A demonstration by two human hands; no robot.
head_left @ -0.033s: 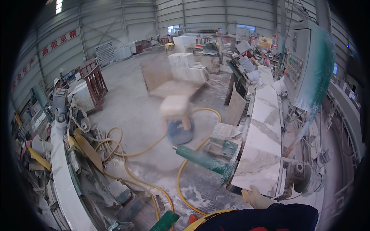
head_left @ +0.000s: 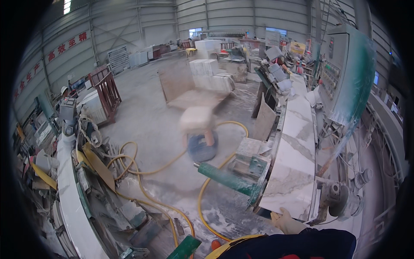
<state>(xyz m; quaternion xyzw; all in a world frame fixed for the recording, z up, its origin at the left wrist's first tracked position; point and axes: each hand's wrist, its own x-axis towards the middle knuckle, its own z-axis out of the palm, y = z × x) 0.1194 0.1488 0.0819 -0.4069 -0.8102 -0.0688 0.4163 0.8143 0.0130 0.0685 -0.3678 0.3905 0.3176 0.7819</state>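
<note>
We stand in a stone workshop, and the thing nearest our hands is the long white marble slab with grey veining, which lies flat on its machine bed and runs away from us along the right side of the view. Our right hand, in a pale work glove, rests at the slab's near end, touching or just beside its edge; we cannot tell whether the fingers are curled around that edge or merely laid against it. Our left hand is out of view, so we cannot say what it does. We judge the slab to be very heavy and fully rigid, yet brittle: a thin, long piece like this may crack if it is lifted by one end or allowed to sag, and its corners chip easily. Its polished face, dusted with pale stone slurry, looks slippery, so we would take hold along the long edges, with palms under the rim and not on the face. A green metal arm juts out just beside the slab's near left corner, and a yellow hose loops over the dusty concrete floor nearby.
</note>
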